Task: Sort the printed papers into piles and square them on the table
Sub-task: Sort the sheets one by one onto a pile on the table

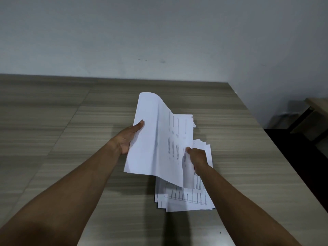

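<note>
Person stood at the table (67,132), both bare forearms out. Left hand (130,137) gripped the left long edge of a lifted sheaf (152,139) of printed papers, thumb on top, fingers hidden beneath. Right hand (197,156) was curled, pinching the near right part of the top sheet, which bowed upward between the two hands; the print there was blurred and unreadable. The sheaf's long axis ran away from the person, its far end curling over. Key relation: the loose pile (186,199) lay flat on the table directly below the right hand and reaching nearer the body, its sheets fanned and out of square, long axis roughly parallel to the sheaf's. The left hand sat well to the left of that pile. Judgement: the right hand was the nearer one for laying a sheet onto that pile; a second pile would more naturally start on the left hand's side. Risk noted: the bowed sheet could slip from so light a pinch.
</note>
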Motion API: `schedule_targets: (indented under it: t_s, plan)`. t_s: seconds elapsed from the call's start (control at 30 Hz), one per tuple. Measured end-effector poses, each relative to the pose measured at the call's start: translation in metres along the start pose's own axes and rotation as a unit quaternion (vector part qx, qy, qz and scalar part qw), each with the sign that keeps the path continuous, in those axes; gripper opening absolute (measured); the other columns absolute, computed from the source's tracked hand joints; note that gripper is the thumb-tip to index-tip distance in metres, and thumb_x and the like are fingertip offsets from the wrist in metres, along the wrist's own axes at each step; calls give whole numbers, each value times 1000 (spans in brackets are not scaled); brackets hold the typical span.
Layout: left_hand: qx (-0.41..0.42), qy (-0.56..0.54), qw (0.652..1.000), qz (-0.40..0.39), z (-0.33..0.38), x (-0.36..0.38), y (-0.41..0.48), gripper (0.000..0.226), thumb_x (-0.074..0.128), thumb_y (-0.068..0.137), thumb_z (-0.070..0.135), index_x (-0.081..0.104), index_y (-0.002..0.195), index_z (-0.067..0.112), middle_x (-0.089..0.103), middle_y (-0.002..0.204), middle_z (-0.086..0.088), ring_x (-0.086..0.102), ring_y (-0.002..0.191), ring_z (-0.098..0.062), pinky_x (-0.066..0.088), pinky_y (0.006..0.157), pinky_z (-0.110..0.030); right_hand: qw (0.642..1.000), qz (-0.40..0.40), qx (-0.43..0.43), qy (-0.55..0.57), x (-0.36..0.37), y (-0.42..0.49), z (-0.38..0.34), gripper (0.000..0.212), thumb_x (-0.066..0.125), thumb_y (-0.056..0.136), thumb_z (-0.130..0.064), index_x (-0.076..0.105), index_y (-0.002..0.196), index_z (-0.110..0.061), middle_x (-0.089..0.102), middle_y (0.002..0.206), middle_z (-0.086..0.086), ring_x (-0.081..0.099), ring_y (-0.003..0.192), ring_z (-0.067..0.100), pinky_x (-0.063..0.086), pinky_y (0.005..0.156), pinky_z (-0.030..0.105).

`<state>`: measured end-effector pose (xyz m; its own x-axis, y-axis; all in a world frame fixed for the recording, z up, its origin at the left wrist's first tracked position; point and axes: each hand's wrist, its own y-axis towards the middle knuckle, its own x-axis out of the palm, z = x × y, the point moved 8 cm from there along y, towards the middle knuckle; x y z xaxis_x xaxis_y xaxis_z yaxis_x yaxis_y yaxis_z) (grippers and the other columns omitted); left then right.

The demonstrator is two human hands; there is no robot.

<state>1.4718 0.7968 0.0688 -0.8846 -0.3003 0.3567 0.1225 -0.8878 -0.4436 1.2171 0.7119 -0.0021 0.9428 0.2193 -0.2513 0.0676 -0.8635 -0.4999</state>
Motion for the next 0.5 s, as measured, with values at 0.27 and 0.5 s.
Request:
schedule_targets:
  t_s: [0.27,0.5]
  plan:
    - [12,1,1000,17,10,-17,-7,42,60,93,44,69,120,14,74,116,-9,75,91,-23,60,83,-39,972,110,46,-203,-51,15,72,18,49,95,-20,59,82,-12,63,119,23,61,103,31,49,90,37]
    - [10,2,1000,-3,6,-3,-3,42,57,95,43,67,122,12,75,112,-8,75,91,-22,58,88,-40,999,30,2,-30,-9,-6,9,58,55,92,-50,62,119,2,66,105,14,63,93,31,48,84,39]
